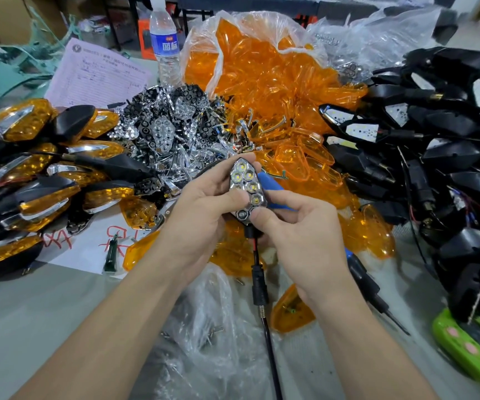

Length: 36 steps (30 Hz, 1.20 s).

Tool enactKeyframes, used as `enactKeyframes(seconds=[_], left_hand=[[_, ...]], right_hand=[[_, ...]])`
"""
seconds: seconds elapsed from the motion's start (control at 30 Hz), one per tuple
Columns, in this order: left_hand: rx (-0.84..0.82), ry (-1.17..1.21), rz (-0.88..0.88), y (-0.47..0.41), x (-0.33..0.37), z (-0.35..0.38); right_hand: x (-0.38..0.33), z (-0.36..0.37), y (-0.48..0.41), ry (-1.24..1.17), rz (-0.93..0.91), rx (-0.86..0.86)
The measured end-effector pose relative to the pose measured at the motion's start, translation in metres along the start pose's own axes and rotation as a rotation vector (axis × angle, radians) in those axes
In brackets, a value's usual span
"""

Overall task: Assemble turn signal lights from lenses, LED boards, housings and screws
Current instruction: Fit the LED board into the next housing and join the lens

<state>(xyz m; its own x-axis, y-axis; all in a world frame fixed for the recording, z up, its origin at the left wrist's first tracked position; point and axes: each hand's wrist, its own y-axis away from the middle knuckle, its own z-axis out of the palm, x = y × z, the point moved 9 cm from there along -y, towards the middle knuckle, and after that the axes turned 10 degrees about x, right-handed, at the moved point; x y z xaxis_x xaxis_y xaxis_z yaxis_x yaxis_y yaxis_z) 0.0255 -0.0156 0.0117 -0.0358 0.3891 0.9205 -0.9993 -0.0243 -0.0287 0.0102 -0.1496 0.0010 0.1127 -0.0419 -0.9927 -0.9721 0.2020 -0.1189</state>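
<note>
My left hand grips a turn signal housing with a chrome reflector seated in it, its LED cups facing me. My right hand pinches the reflector's lower end with thumb and forefinger, and a blue-handled screwdriver lies across its palm. The housing's red and black lead hangs down to a black connector. Loose orange lenses lie just behind the hands. Chrome reflectors are piled at centre left. Black housings with wires are heaped on the right.
Finished orange-and-black signals are stacked at left. A clear bag of orange lenses and a water bottle stand behind. Clear plastic with small screws lies below my hands. A green object sits bottom right, papers at back left.
</note>
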Motion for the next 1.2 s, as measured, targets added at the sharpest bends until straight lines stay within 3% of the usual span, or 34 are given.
enactKeyframes(seconds=[0.2, 0.37, 0.47, 0.63, 1.2], left_hand=[[0.051, -0.126, 0.028, 0.005, -0.006, -0.001], [0.16, -0.032, 0.057, -0.003, 0.005, -0.016], [0.146, -0.003, 0.062, -0.003, 0.011, -0.018], [0.092, -0.01, 0.077, 0.0, 0.014, -0.012], [0.039, -0.163, 0.233, 0.002, 0.021, -0.008]], right_hand=[[0.002, 0.003, 0.003, -0.03, 0.052, -0.011], [0.01, -0.002, 0.006, 0.155, 0.076, -0.024], [0.011, 0.009, 0.012, 0.276, 0.056, -0.118], [0.003, 0.013, 0.014, 0.43, -0.036, -0.13], [-0.008, 0.012, 0.019, 0.454, -0.103, -0.089]])
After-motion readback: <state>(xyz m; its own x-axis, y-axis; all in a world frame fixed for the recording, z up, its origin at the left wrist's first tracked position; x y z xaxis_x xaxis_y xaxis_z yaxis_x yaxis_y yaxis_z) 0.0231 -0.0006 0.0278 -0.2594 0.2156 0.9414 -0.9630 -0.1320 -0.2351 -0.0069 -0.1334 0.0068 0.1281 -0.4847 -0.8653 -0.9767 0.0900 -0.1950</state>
